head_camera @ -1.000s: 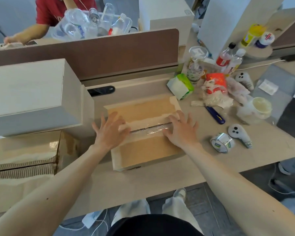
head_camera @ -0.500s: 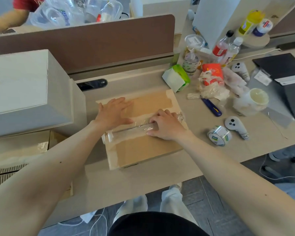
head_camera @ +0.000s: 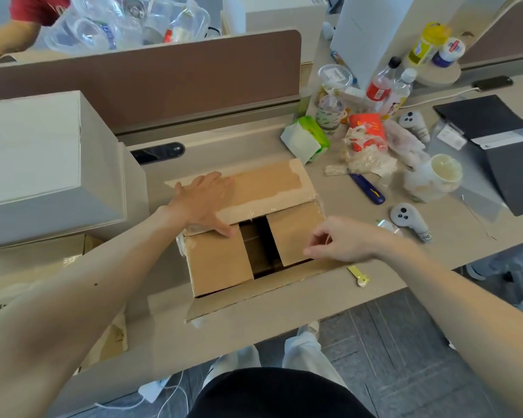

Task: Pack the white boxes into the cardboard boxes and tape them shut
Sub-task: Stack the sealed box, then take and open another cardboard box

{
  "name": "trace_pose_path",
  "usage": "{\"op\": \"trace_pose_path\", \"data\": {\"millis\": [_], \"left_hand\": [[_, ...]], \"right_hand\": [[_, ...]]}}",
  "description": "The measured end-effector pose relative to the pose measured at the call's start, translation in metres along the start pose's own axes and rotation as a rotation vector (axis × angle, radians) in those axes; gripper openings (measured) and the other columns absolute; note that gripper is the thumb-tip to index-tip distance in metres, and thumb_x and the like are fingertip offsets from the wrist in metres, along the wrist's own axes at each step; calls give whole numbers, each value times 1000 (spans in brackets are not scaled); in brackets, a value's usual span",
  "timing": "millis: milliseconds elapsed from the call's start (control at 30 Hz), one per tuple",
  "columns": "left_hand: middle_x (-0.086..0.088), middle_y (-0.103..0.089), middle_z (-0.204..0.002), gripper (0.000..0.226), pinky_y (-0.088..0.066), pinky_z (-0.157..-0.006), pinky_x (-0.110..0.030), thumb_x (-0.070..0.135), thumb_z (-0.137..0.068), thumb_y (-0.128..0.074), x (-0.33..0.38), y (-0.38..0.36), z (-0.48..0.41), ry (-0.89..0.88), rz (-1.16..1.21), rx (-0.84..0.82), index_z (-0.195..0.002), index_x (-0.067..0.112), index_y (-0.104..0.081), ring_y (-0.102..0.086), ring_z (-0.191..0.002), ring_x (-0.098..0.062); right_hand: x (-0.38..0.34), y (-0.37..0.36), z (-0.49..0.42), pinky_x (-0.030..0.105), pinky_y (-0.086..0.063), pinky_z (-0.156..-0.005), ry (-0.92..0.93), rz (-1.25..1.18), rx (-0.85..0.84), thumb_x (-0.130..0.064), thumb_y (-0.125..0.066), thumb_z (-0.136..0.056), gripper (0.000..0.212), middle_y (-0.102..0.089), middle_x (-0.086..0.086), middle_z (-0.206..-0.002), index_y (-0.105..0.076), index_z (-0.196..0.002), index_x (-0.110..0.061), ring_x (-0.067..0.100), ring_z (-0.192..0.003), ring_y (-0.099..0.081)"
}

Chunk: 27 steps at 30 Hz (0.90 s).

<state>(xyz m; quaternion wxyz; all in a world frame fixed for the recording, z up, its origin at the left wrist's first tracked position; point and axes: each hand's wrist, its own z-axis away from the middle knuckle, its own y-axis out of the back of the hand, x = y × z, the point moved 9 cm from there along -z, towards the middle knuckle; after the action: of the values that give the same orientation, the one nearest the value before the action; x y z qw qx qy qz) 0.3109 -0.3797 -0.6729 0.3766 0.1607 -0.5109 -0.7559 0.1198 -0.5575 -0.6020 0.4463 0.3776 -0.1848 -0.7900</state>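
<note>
A cardboard box [head_camera: 218,263] stands in front of me on the desk. Its near flap [head_camera: 254,297] is folded down flat towards me. Two inner flaps show, with a dark gap [head_camera: 260,245] between them. My left hand [head_camera: 204,200] lies flat, fingers apart, on the far flap [head_camera: 272,182], which carries old tape marks. My right hand [head_camera: 338,241] hovers over the right inner flap with thumb and fingers pinched; I cannot make out anything in them. A large white box [head_camera: 43,152] sits at the left, on top of another cardboard box [head_camera: 27,267].
To the right lie a tape roll [head_camera: 388,226], a blue cutter [head_camera: 367,188], a small yellow tool [head_camera: 358,274], two white controllers [head_camera: 409,220], a mug [head_camera: 444,173], bottles and wrappers. A brown partition [head_camera: 163,76] runs behind. A person in red [head_camera: 27,13] sits beyond it.
The near flap, which was shut under clear tape, now lies open towards me. My right hand left the seam and moved right, pinched. My left hand stayed on the far flap.
</note>
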Motion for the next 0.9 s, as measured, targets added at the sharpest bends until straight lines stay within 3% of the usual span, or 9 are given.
{"op": "trace_pose_path", "data": {"millis": [67, 133, 233, 400, 500, 567, 700, 800, 900], "left_hand": [[5, -2, -163, 129, -23, -109, -70, 77, -56, -75, 0, -1, -1, -10, -22, -1, -154, 36, -1, -13, -148, -30], [6, -6, -161, 123, -27, -109, -67, 72, -58, -76, -3, 0, -4, -41, 17, -3, -153, 38, -5, -19, -145, -30], [4, -18, -159, 107, -30, -113, -53, 58, -66, -75, -4, 12, -5, -96, 144, -63, -153, 37, -16, -26, -142, -25], [5, -55, -133, 55, -45, -100, -35, 36, -84, -74, -21, 68, 1, -94, 518, 36, -134, 31, -51, -55, -119, -17], [9, -67, -101, 37, -54, -84, -32, 42, -80, -76, -35, 112, 2, -101, 526, 256, -111, 26, -65, -64, -93, -12], [6, -68, -94, 28, -54, -79, -33, 41, -82, -76, -47, 134, 1, -60, 439, 404, -102, 23, -68, -64, -88, -14], [-5, -68, -114, 31, -52, -89, -46, 31, -89, -67, -61, 143, -11, 95, 140, 604, -117, 19, -66, -61, -104, -28], [-8, -53, -141, 49, -34, -109, -57, 37, -97, -53, -58, 105, -39, 134, 0, 436, -141, 16, -47, -48, -129, -31], [-8, -35, -154, 63, -26, -111, -62, 55, -99, -33, -66, 58, -59, 198, -65, 231, -148, 17, -31, -34, -139, -33]], "right_hand": [[24, -7, -7, 34, -41, -97, -84, 47, 120, -51, -62, -90, 43, -51, -1, -129, -59, -126, -28, 23, -121, -48], [40, -19, -14, 43, -34, -108, -131, 54, 185, -55, -63, -87, 67, -22, 3, -154, -37, -145, -34, 33, -139, -26], [52, -44, -27, 52, -28, -113, -109, 29, 206, -62, -59, -86, 80, 9, -3, -162, -18, -151, -38, 34, -148, -4], [57, -50, -32, 50, -30, -114, -100, -15, 357, -67, -54, -87, 78, 11, -6, -162, -22, -151, -37, 26, -149, -3], [60, -49, -35, 48, -34, -112, -97, -37, 412, -67, -55, -86, 77, 7, -8, -162, -26, -150, -37, 26, -148, -8], [61, -49, -36, 47, -35, -111, -103, -34, 435, -66, -56, -85, 76, 5, -8, -162, -28, -150, -37, 27, -147, -11], [61, -50, -38, 46, -33, -111, -115, -21, 463, -63, -57, -87, 74, 4, -5, -162, -29, -149, -35, 27, -146, -14], [60, -50, -38, 45, -33, -112, -127, -5, 468, -62, -57, -87, 73, 4, -4, -162, -30, -150, -34, 28, -146, -15], [58, -50, -38, 45, -31, -113, -141, 13, 468, -61, -57, -88, 73, 4, -3, -161, -29, -150, -33, 29, -146, -14]]}}
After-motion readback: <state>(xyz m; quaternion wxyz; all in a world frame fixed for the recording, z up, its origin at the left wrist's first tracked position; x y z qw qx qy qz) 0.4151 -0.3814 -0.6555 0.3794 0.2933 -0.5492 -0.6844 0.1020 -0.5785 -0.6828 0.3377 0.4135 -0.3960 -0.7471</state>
